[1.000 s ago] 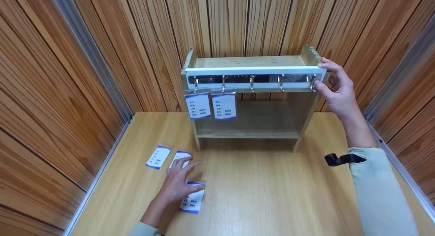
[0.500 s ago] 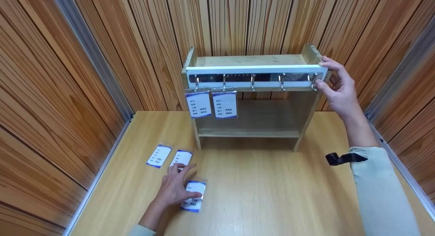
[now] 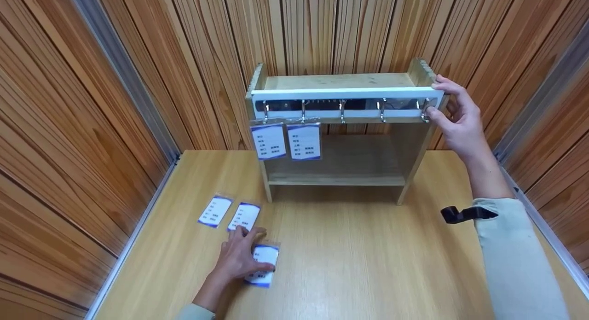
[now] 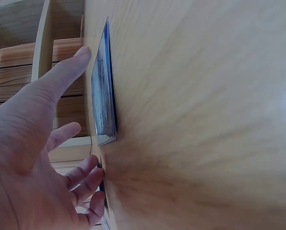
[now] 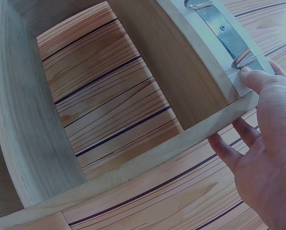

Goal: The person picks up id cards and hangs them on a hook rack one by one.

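My left hand [image 3: 237, 258] is spread low over the table, thumb beside the right edge of the nearest name badge [image 3: 263, 283]. Its other fingertips rest at the lower edge of a second badge [image 3: 247, 212]. In the left wrist view the near badge [image 4: 102, 96] lies flat under the thumb, with a gap between them. My right hand [image 3: 460, 119] grips the right end of the hook rail [image 3: 363, 92]; its thumb presses the front by the last hook, while the fingers reach behind the wooden shelf's side [image 5: 133, 165]. Two badges [image 3: 268, 141] hang from the two leftmost hooks.
A third badge [image 3: 215, 212] lies farther left on the table [image 3: 349, 255]. The wooden shelf [image 3: 336, 179] stands against the plank wall [image 3: 308, 30], with wood-patterned walls on both sides. A black strap [image 3: 467, 215] sticks out from the right sleeve.
My left hand has come down and its fingers have drawn back toward the near badge, uncovering more of the second one. The right hand keeps its hold on the rail.
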Demonstrator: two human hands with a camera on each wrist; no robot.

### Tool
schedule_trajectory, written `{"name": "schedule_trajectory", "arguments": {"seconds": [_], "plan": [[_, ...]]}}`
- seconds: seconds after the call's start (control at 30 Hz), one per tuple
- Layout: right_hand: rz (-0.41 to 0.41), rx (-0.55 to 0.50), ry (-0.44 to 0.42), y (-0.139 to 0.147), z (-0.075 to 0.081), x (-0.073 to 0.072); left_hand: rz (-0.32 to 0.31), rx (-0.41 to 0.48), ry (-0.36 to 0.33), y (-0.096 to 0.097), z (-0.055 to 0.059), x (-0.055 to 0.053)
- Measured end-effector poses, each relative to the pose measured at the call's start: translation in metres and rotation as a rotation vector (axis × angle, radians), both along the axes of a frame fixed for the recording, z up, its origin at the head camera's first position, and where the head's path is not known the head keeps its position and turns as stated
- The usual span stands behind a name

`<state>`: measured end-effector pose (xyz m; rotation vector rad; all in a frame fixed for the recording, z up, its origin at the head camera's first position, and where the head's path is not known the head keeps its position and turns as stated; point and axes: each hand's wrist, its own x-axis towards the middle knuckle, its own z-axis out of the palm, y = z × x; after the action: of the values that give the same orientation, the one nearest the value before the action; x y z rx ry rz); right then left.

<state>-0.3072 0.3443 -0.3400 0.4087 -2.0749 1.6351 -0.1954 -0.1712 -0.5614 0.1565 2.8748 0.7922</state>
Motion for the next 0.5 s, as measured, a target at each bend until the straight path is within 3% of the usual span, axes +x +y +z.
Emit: {"name": "schedule_trajectory", "arguments": {"seconds": [0.3,0.5], "plan": [[-0.003,0.012,-0.003,-0.0011,0.0012,-0.0011,0.006,-0.006,-0.034,0.0049,0.002,-0.0009],[0.005,-0.004,0.006,-0.0012,0.0011,-0.0012,-0.015,-0.002,-0.007,0.0066,0.0024,-0.0013]]}}
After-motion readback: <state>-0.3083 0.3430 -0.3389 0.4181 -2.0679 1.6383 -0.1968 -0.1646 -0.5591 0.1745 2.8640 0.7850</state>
